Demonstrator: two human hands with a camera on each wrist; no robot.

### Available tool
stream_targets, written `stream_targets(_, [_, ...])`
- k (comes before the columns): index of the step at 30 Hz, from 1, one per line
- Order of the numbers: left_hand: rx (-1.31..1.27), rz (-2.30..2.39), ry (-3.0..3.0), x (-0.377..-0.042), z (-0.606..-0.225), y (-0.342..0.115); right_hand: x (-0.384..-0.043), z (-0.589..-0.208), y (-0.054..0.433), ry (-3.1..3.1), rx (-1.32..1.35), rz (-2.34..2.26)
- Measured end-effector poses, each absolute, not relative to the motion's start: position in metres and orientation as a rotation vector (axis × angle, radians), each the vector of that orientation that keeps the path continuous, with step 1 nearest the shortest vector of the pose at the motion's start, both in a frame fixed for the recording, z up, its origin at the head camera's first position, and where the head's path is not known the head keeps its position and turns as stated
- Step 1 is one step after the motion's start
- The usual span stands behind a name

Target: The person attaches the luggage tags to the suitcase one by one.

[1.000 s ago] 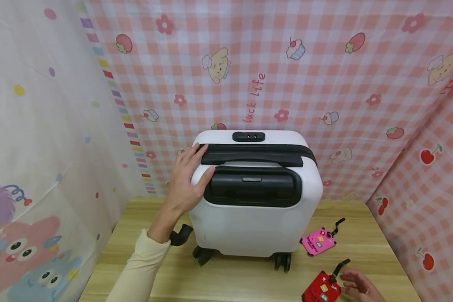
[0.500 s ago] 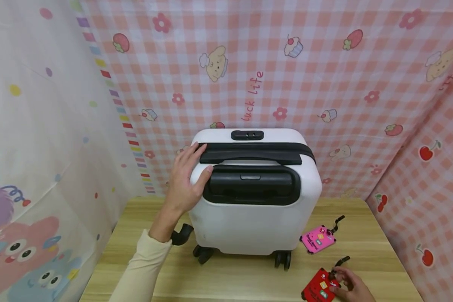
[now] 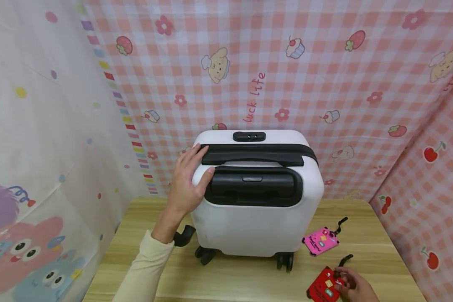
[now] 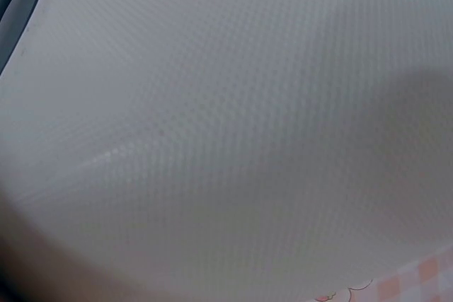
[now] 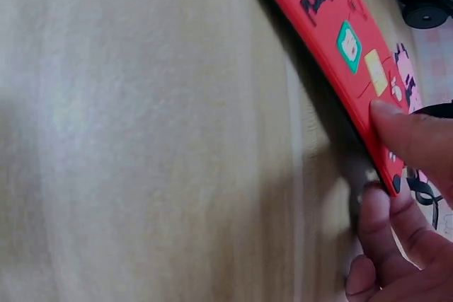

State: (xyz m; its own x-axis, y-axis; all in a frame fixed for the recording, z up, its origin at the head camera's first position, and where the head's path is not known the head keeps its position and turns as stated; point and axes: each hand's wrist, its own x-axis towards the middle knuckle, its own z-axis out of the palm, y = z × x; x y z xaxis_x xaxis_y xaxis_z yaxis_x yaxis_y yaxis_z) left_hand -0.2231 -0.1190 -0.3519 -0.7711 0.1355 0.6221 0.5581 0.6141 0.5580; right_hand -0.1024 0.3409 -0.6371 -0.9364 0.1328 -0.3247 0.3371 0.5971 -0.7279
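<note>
Your right hand (image 3: 357,286) pinched the red tag (image 3: 322,288), at five o'clock from the white suitcase (image 3: 249,230); your left hand (image 3: 186,188) rested unclenched at its ten. The pink tag (image 3: 320,242), at four, lay unheld; neither was attached.

Up top, the head camera looks forward and down from well back, taking in the white hard-shelled suitcase (image 3: 254,228), the pale wood-grain tabletop (image 3: 241,285) and the pink-and-white checked cloth (image 3: 256,54) behind. Over to the left wrist: it's right up against the suitcase's textured shell, nearly filled by it, a corner of cloth peeking in at lower right. The right wrist looks closely across the wood at the red rectangular luggage tag (image 5: 340,54) and the bare right hand (image 5: 417,245); the head view shares both, and shares the suitcase with the left wrist.
</note>
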Motion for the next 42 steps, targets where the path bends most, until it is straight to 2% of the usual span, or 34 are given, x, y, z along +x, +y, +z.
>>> stream_targets(8, [-0.549, -1.049, -2.296, -0.222, -0.353, -0.117, -0.102, -0.635, 0.34, 2.516, 0.467, -1.32])
stream_targets(25, [-0.531, -1.071, -2.295, -0.221, -0.354, -0.119, -0.105, -0.629, 0.337, 2.511, 0.437, -1.307])
stream_targets(35, [-0.527, -1.068, -2.304, -0.222, -0.354, -0.119, -0.11, -0.628, 0.336, 2.452, 0.683, -1.47])
stream_targets(42, [-0.521, -1.066, -2.303, -0.223, -0.355, -0.12, -0.112, -0.627, 0.337, 2.488, 0.701, -1.485])
